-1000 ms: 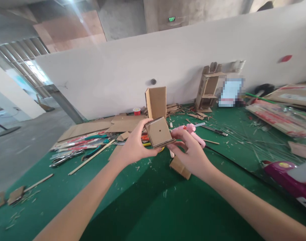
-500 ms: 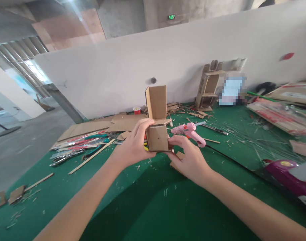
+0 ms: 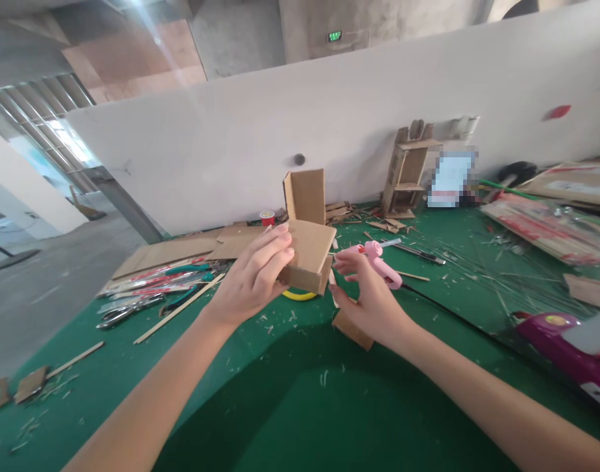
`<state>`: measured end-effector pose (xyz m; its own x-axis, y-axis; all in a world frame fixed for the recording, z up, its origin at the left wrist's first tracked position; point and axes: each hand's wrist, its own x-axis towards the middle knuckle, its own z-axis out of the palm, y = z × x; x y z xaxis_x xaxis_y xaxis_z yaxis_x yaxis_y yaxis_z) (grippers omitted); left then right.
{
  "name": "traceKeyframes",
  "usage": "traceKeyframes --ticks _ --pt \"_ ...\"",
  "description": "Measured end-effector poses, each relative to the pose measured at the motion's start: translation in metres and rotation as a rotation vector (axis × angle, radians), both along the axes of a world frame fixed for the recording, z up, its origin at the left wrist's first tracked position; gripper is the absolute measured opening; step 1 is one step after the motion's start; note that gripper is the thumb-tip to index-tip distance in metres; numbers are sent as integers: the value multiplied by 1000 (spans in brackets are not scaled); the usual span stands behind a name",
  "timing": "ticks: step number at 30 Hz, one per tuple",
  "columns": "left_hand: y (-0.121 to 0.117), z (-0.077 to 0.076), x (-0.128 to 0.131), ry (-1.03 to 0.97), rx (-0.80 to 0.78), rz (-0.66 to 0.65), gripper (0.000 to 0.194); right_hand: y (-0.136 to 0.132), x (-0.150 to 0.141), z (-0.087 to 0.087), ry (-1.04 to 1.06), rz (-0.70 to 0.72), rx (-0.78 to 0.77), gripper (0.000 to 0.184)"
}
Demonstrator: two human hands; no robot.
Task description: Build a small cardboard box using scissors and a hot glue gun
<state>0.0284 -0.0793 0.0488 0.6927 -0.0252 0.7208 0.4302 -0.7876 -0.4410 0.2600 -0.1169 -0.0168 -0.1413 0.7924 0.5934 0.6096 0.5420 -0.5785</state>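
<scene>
My left hand (image 3: 253, 272) is closed around a small cardboard box (image 3: 310, 246), which is tilted so that its broad flat face shows. Fingers lie over its left side, while the thumb is mostly hidden beneath. My right hand (image 3: 373, 301) is just right of the box, its thumb and fingers apart with nothing gripped. A pink hot glue gun (image 3: 386, 270) lies behind the right hand, partly covered by it. Below that hand is a small cardboard piece (image 3: 353, 329). Behind the box rises an upright folded cardboard piece (image 3: 307, 196). Something yellow and curved (image 3: 300, 295) shows under the box.
Cardboard sheets (image 3: 182, 252), bagged tools (image 3: 147, 288) and a wooden stick (image 3: 177, 309) lie left. A cardboard shelf model (image 3: 407, 174) stands by the white wall (image 3: 221, 144). A black cord (image 3: 447, 308) runs right towards a purple device (image 3: 558, 337).
My left hand has tipped the cardboard box, so its broad face now shows instead of the side with a small hole. My right hand has let go and its fingers have spread.
</scene>
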Motion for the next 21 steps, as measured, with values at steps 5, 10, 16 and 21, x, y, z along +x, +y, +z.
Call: traceKeyframes --ticks 5,10,16,21 --pt "1 -2 0 -19 -25 -12 70 -4 2 3 -474 -105 -122 26" --pt "1 -4 1 -9 -20 21 71 -4 1 1 -578 -124 -186 23" --pt "6 -9 -1 23 -15 54 69 -2 0 2 -638 -153 -239 35" --pt "10 -14 -4 25 -21 88 65 -6 -1 6 -646 -129 -245 37"
